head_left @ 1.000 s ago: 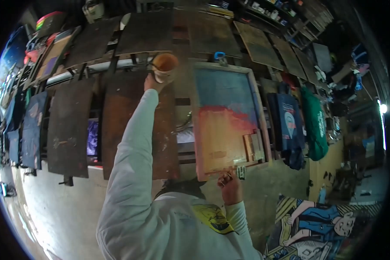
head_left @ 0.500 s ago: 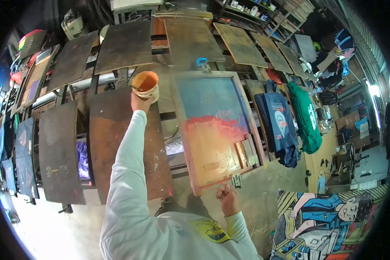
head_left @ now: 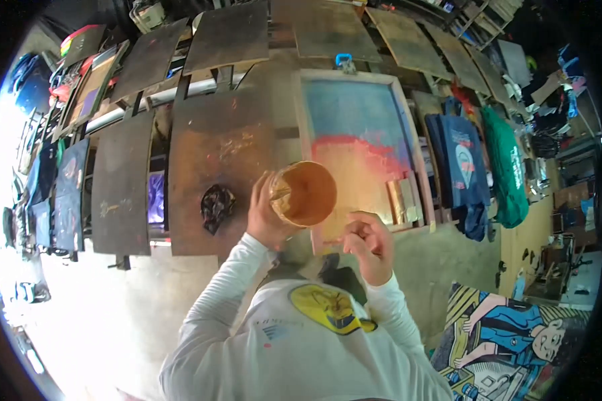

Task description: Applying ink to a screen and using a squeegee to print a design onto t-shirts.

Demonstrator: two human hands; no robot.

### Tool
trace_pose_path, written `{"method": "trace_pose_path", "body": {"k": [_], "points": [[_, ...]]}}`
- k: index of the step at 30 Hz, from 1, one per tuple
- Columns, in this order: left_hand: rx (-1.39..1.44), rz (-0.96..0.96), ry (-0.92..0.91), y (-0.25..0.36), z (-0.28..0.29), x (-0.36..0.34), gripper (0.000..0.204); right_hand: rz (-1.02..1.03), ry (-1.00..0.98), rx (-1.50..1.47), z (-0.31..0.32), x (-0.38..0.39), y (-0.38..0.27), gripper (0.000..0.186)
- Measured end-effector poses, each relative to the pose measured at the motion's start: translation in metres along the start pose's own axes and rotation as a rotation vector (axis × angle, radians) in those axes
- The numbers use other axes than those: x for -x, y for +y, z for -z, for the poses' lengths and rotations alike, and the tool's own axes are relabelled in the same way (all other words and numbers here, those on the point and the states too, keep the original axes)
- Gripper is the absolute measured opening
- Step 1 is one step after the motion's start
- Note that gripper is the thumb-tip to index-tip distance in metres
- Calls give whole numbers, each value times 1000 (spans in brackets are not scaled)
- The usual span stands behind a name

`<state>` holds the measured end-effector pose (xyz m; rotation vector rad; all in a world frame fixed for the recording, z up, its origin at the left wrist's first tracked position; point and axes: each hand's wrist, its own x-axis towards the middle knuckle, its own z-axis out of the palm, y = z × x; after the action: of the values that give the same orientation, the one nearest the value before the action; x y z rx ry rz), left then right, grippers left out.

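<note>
My left hand [head_left: 265, 215] is closed around the side of a round tub [head_left: 316, 217]. The tub is tilted so that its orange-stained inside faces up toward me. Something flat and brownish lies against its inner wall by my fingers. To the right of the tub, my right hand [head_left: 370, 247] is loosely curled, with nothing visible in it. Both hands are at the near edge of a wooden-framed printing screen [head_left: 411, 134]. Its mesh is blue at the far end, with a pink-red ink band across the middle and yellowish mesh nearer me. A wooden block [head_left: 403, 200] lies in its near right corner.
Left of the screen, a crumpled black plastic bag [head_left: 217, 208] lies on a brown board [head_left: 204, 134]. A blue clamp [head_left: 344, 61] sits at the screen's far edge. Navy bags [head_left: 460, 167] and a green bag [head_left: 505, 167] lie to the right. A painted comic-style panel [head_left: 508, 341] stands lower right.
My left hand has brought the tub back from over the far boards to near my body. The right hand has risen beside it. The black bag now shows where my sleeve was.
</note>
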<state>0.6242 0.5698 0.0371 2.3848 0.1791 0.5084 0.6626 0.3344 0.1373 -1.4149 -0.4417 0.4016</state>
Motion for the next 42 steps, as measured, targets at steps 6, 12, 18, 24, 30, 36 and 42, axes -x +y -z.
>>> {"method": "trace_pose_path", "body": {"k": [6,12,18,24,30,36,42], "points": [[210,-63,91,49,-29,37,112,245,-280,468,9,7,-31,59],[37,-125,316,121,-67,55,102,609,-297,490,68,31,-34,31],[-128,-31,389,170,-93,71,110,446,-298,561,158,41,-46,18],[-160,78,371,203,-112,103,116,482,-511,887,187,45,-27,17],[-188,186,336,223,-109,137,117,628,-668,1060,206,46,-31,16],[-166,203,324,230,-93,169,118,882,-649,994,209,49,-36,18],[-121,224,290,227,-70,212,119,862,-847,1095,193,93,-7,23]]}}
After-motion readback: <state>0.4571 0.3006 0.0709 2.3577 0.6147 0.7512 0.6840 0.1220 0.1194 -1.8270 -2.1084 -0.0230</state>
